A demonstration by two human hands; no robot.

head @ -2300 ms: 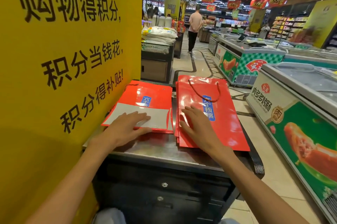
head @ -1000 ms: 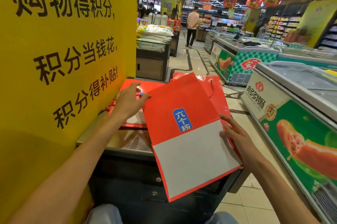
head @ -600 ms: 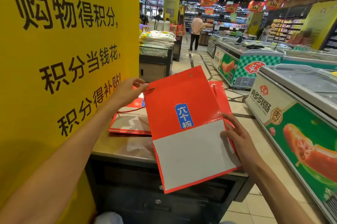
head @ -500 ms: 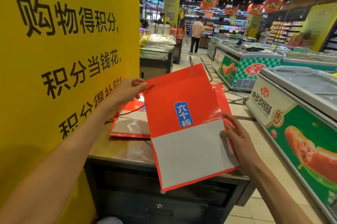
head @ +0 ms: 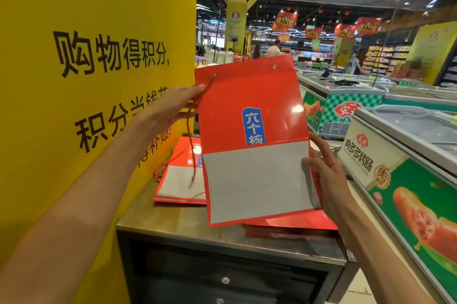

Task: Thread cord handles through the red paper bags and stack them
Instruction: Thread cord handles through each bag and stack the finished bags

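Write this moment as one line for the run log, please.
left hand: pinches cord at bag hole | right hand: holds bag edge | step: threading

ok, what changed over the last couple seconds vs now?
The red bag, flat on the counter at first, is now lifted upright. The right hand holds its side edge; the left hand has taken a cord up to the bag's top-left hole. Both bag stacks stayed put.
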